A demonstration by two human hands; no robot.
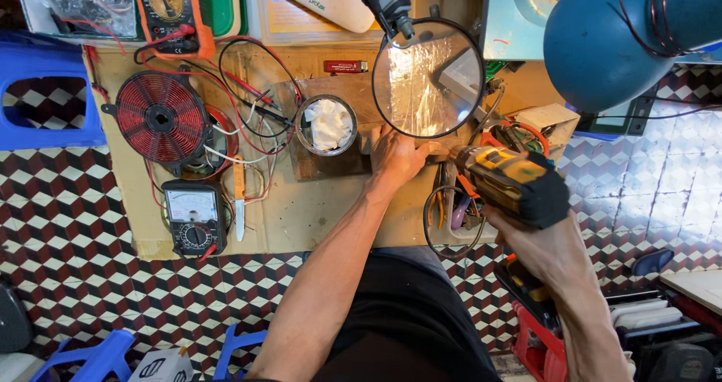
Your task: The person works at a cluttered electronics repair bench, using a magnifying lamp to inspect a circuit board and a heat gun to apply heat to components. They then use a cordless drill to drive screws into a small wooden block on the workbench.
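right hand [543, 248] grips yellow-black drill [511, 184], right of centre | left hand [401, 159] lies flat, released, on surface [316, 216] at drill tip | round glass magnifier [429, 77] overhangs it | far-left: red wire coil [161, 116], metal tin [327, 125] with white cloth | near-left: analog meter [194, 216]

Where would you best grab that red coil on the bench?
Take the red coil by its outer rim, from above. It lies flat, a wide disc with only a small hole at the middle. The left rim is free; wires and a second coil crowd the right.
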